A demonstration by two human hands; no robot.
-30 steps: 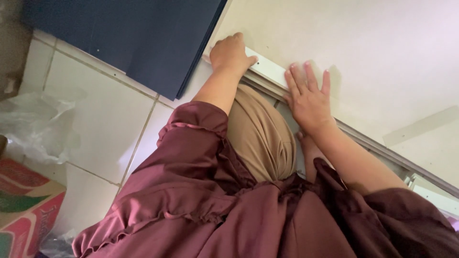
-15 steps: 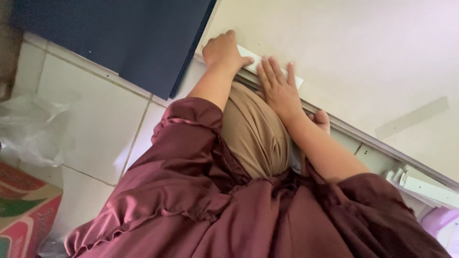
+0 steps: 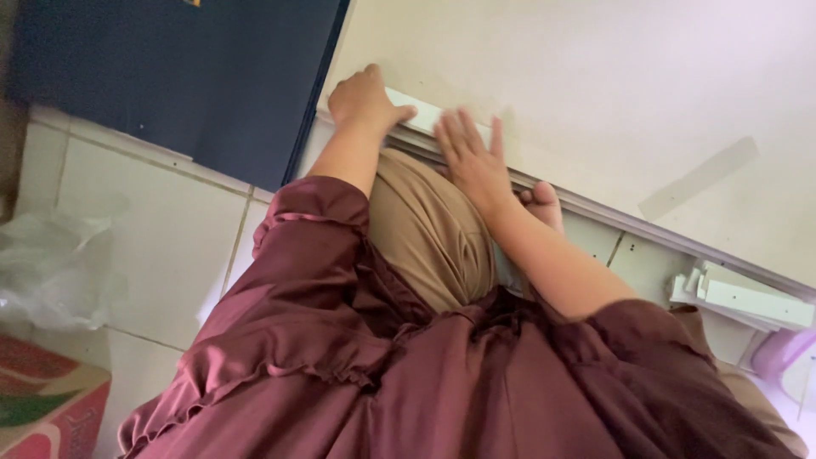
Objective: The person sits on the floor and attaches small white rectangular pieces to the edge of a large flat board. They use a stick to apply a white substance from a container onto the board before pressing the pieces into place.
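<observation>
Going from the left of the frame, I see a crumpled clear plastic bag [image 3: 55, 272] on the white tiled floor [image 3: 161, 229] and a red and green cardboard box [image 3: 47, 399] in the lower left corner, both well apart from the hands. A dark blue flat panel [image 3: 178, 76] fills the upper left, its right edge meeting the large cream-coloured board [image 3: 595, 93] that takes up the upper right. In the upper middle, my left hand [image 3: 364, 102] is curled shut over the near end of a narrow white strip [image 3: 425, 117], knuckles up, gripping it against the lower edge of the cream board. Just right of it, my right hand [image 3: 472, 157] lies open and flat, fingers spread and slightly blurred, palm on the same strip and on the board's edge. The strip runs on a slant from the upper middle down toward the right, along the grey metal rail [image 3: 646, 225] that borders the board, so its long axis leads away from the left hand, under the right hand and onward to the lower right. The left hand is nearer the strip's end; the right sits further along it. A bare foot [image 3: 544, 204] shows just below the rail, and short white offcut pieces [image 3: 748, 302] lie at the far right, well apart from both hands
</observation>
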